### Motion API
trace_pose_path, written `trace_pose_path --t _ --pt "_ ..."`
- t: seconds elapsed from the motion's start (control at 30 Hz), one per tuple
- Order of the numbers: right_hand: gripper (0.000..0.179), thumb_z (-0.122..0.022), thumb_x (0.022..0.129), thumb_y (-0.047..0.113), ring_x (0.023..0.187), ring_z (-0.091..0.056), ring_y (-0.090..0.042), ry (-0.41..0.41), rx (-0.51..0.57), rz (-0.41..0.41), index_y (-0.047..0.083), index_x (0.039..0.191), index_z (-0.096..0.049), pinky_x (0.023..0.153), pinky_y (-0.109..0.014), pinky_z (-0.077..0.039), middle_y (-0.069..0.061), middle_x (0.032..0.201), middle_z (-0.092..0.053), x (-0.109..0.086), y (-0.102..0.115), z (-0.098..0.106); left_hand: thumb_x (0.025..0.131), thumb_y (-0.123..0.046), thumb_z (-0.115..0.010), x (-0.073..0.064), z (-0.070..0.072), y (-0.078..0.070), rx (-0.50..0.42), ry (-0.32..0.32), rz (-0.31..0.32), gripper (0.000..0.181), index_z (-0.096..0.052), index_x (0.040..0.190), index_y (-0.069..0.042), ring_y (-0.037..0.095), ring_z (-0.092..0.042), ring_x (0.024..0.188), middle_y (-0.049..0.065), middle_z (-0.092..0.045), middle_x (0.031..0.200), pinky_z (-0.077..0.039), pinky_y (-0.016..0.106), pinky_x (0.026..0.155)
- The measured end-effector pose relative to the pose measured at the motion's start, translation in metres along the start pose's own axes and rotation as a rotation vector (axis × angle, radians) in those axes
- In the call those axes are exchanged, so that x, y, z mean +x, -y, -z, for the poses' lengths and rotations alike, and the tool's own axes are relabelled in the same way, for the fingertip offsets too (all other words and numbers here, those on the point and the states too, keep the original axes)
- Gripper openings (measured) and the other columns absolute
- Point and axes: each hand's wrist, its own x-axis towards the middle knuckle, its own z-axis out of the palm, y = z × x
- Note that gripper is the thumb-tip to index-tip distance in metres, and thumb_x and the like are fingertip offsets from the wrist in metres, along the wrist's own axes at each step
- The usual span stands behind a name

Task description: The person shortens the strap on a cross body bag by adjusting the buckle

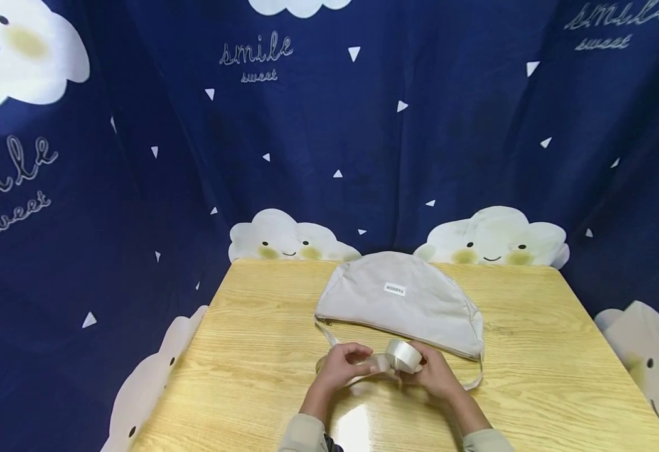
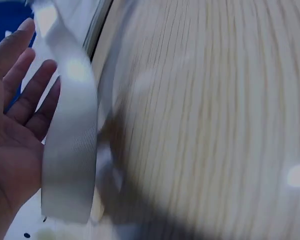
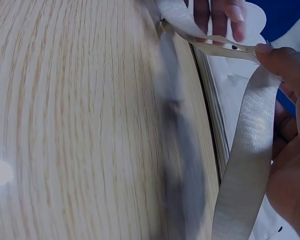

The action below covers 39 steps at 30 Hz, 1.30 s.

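A pale woven bag strap (image 1: 403, 356) bends into a loop at my right hand (image 1: 433, 371). In the right wrist view, the thumb and fingers of that hand (image 3: 292, 100) pinch the strap (image 3: 245, 145) where its lengths cross. My left hand (image 1: 342, 367) is a short way to the left. Its fingers (image 2: 40, 87) are loosely extended in the left wrist view, with the strap (image 2: 72, 130) hanging across in front of the palm. Just beyond both hands lies the half-moon cream fabric bag (image 1: 391, 304), flat, with a small label and its straight zipped edge toward me.
Beneath everything is a light wood-grain table (image 1: 250, 351). Its far edge meets a dark blue curtain (image 1: 318, 125) printed with clouds and triangles. One strap end (image 1: 476, 382) curves down from the bag's right corner.
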Motion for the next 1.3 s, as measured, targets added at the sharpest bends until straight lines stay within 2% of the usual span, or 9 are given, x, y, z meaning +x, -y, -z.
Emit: trace_pose_path --t 0.13,0.23,0.33,0.43,0.63,0.8,1.0,1.2,1.3 --pt "0.049 -0.085 0.063 0.005 0.086 -0.057 -0.014 -0.002 -0.004 -0.009 0.007 0.106 -0.062 0.077 -0.038 -0.046 0.000 0.093 -0.064 -0.001 0.004 0.001 0.077 -0.010 -0.077 -0.004 0.009 0.002 0.042 -0.002 0.026 0.028 -0.068 0.103 -0.003 0.016 -0.062 0.083 0.005 -0.067 0.094 -0.049 0.027 0.075" --pt "0.048 -0.083 0.064 0.001 0.087 -0.056 -0.014 0.004 -0.001 -0.001 0.005 0.106 -0.061 0.078 -0.036 -0.047 0.000 0.094 -0.063 -0.002 0.012 0.002 0.076 -0.006 -0.076 -0.005 0.012 0.001 0.021 0.032 0.028 0.029 -0.067 0.103 0.001 0.018 -0.061 0.079 0.009 -0.066 0.091 -0.049 0.026 0.070" --pt "0.047 -0.081 0.064 -0.003 0.088 -0.057 -0.014 0.009 0.010 -0.002 0.003 0.106 -0.061 0.079 -0.036 -0.047 -0.002 0.095 -0.063 -0.003 0.024 0.003 0.075 -0.001 -0.075 -0.009 0.012 -0.006 0.024 0.065 0.023 0.030 -0.066 0.103 0.005 0.017 -0.058 0.073 0.013 -0.065 0.086 -0.047 0.023 0.064" --pt "0.047 -0.081 0.064 -0.003 0.089 -0.057 -0.013 0.008 0.002 -0.016 0.002 0.107 -0.061 0.081 -0.037 -0.046 -0.002 0.096 -0.063 -0.003 0.033 0.004 0.075 0.002 -0.073 -0.013 0.013 -0.014 0.030 0.060 0.012 0.025 -0.067 0.099 0.006 0.015 -0.056 0.068 0.014 -0.063 0.081 -0.046 0.022 0.061" --pt "0.047 -0.080 0.065 -0.005 0.091 -0.057 -0.013 0.025 0.007 -0.016 0.001 0.108 -0.061 0.085 -0.039 -0.045 -0.005 0.098 -0.063 -0.001 0.037 0.005 0.077 0.006 -0.070 -0.016 0.013 -0.014 0.037 -0.007 -0.098 0.008 -0.067 0.084 0.008 0.009 -0.055 0.064 0.011 -0.062 0.072 -0.047 0.023 0.059" --pt "0.052 -0.080 0.064 -0.004 0.092 -0.057 -0.016 0.023 0.022 -0.016 0.000 0.112 -0.060 0.083 -0.034 -0.046 -0.006 0.100 -0.063 0.000 0.029 0.003 0.078 0.006 -0.069 -0.017 0.015 -0.017 0.031 -0.007 -0.098 0.004 -0.066 0.080 0.007 0.006 -0.054 0.063 0.006 -0.061 0.071 -0.046 0.022 0.058" --pt "0.051 -0.083 0.065 0.003 0.089 -0.058 -0.015 -0.009 -0.023 -0.020 0.002 0.110 -0.061 0.078 -0.031 -0.047 -0.002 0.097 -0.063 -0.001 0.004 0.002 0.081 0.004 -0.066 -0.023 0.023 -0.025 0.022 0.008 -0.074 0.006 -0.064 0.084 0.009 0.013 -0.056 0.066 0.015 -0.062 0.076 -0.047 0.023 0.061" --pt "0.043 -0.083 0.065 0.006 0.079 -0.059 -0.014 -0.026 0.006 -0.005 0.003 0.103 -0.062 0.070 -0.030 -0.049 -0.002 0.089 -0.064 -0.004 -0.005 0.004 0.080 0.007 -0.063 -0.035 0.040 -0.027 0.044 -0.040 -0.033 0.004 -0.063 0.085 0.007 0.016 -0.056 0.069 0.014 -0.062 0.078 -0.047 0.025 0.063" --pt "0.042 -0.082 0.065 0.006 0.077 -0.059 -0.015 -0.014 0.009 -0.031 0.004 0.102 -0.062 0.068 -0.029 -0.049 -0.002 0.087 -0.064 -0.005 -0.006 0.005 0.081 0.007 -0.064 -0.038 0.047 -0.018 0.058 -0.070 -0.023 0.005 -0.064 0.084 0.004 0.014 -0.055 0.067 0.011 -0.061 0.076 -0.046 0.024 0.061"
